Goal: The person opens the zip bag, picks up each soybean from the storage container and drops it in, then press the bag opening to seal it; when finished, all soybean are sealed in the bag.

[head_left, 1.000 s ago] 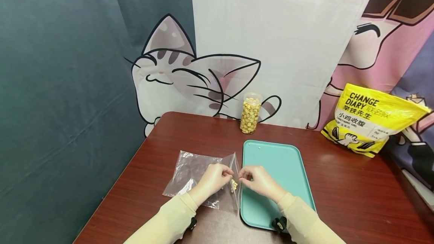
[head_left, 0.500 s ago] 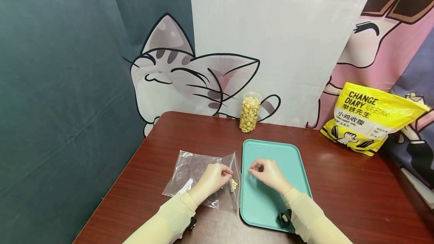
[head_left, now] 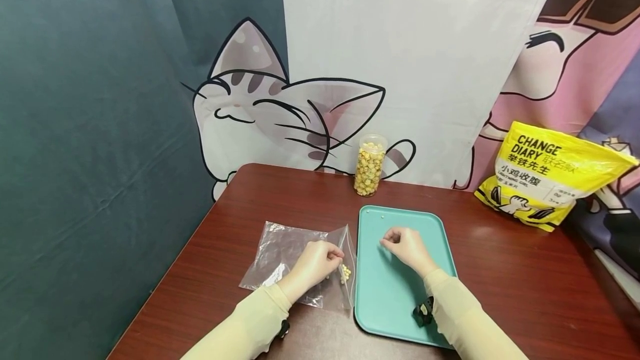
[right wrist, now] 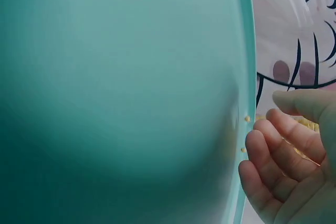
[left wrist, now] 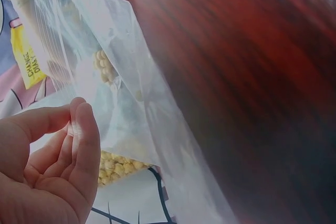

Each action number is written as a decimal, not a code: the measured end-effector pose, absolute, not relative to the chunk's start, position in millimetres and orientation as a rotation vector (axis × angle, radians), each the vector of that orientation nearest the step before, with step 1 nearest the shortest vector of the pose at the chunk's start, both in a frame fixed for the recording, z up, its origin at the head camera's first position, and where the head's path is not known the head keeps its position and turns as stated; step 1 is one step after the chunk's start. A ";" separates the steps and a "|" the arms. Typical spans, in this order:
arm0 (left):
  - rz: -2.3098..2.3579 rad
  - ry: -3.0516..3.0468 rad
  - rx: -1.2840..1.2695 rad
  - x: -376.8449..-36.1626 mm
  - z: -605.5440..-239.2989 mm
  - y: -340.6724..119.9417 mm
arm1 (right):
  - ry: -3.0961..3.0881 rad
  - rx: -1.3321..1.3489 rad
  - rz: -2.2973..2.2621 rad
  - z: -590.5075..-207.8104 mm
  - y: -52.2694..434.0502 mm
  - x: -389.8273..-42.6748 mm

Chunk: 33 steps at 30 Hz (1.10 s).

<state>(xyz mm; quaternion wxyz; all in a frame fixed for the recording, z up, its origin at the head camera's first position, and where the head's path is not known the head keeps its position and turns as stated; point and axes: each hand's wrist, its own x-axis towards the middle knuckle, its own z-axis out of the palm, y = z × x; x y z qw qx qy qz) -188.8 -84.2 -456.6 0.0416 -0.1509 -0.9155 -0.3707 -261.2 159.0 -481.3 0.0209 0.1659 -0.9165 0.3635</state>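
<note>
A clear zip bag (head_left: 285, 249) lies at the left of the tray, its mouth end standing up on the right. Inside that end sit several small pale-yellow pieces (head_left: 345, 274), also seen through the film in the left wrist view. My left hand (head_left: 316, 260) pinches the bag near its mouth between thumb and fingertips. Over the teal tray (head_left: 390, 304) hovers my right hand (head_left: 407, 246), fingers loosely bent and holding nothing. In the right wrist view its thumb stands apart from the fingers. Two tiny yellow crumbs (right wrist: 247, 119) lie by the tray's far edge.
Behind the tray stands a clear jar (head_left: 369, 168) of popcorn. A yellow printed snack bag (head_left: 545, 176) leans at the right back of the brown table (head_left: 505, 271). A cartoon-printed cloth (head_left: 425, 43) hangs behind the table.
My right hand has left the bag's mouth and moved right and slightly away, over the tray. The left hand and the bag have stayed where they were.
</note>
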 end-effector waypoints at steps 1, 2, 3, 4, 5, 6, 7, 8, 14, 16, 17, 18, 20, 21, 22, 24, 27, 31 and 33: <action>-1.128 -2.804 -0.461 -189.1 -456.9 -84.0 | -2.847 0.508 1.122 -481.2 159.8 -263.1; -1.124 -2.805 -0.460 -189.4 -457.3 -83.7 | -2.850 0.503 1.116 -481.0 160.3 -264.8; -1.120 -2.806 -0.460 -189.7 -457.6 -83.5 | -2.855 0.494 1.110 -481.1 160.7 -266.9; -1.114 -2.807 -0.458 -190.0 -458.1 -83.5 | -2.857 0.496 1.107 -481.2 160.8 -268.7; -1.113 -2.808 -0.456 -190.2 -458.5 -83.4 | -2.855 0.500 1.102 -481.5 160.9 -270.5; -1.113 -2.810 -0.455 -190.5 -458.7 -83.3 | -2.855 0.500 1.095 -481.9 161.0 -272.3; -1.120 -2.810 -0.453 -190.7 -458.9 -83.1 | -2.853 0.498 1.093 -482.3 161.1 -273.9; -1.128 -2.810 -0.452 -190.9 -458.9 -83.0 | -2.852 0.495 1.093 -482.5 161.1 -275.3; -1.155 -2.818 -0.432 -191.5 -459.3 -84.0 | -2.875 0.472 1.088 -483.8 161.1 -283.2; -1.147 -2.824 -0.431 -192.0 -459.4 -84.6 | -2.886 0.458 1.085 -483.6 160.6 -286.0; -1.143 -2.825 -0.433 -192.2 -459.4 -84.9 | -2.891 0.451 1.085 -483.2 160.2 -287.4; -1.144 -2.827 -0.434 -192.5 -459.4 -85.2 | -2.896 0.441 1.083 -482.8 159.8 -288.9; -1.134 -2.828 -0.435 -192.7 -459.5 -85.6 | -2.898 0.435 1.080 -482.4 159.6 -291.9; -1.130 -2.829 -0.435 -192.6 -459.6 -85.9 | -2.901 0.430 1.070 -482.4 159.2 -293.7; -1.126 -2.829 -0.434 -192.6 -459.6 -86.1 | -2.901 0.426 1.068 -482.2 159.0 -295.4; -1.120 -2.829 -0.434 -192.8 -459.8 -86.4 | -2.902 0.414 1.065 -482.6 158.3 -299.5; -1.117 -2.830 -0.433 -193.2 -460.2 -86.4 | -2.903 0.387 1.081 -483.3 156.5 -305.1; -1.118 -2.832 -0.428 -194.2 -460.3 -85.9 | -2.891 0.359 1.115 -485.0 155.0 -311.3; -1.115 -2.834 -0.427 -194.8 -460.0 -85.6 | -2.886 0.338 1.125 -485.5 154.9 -314.0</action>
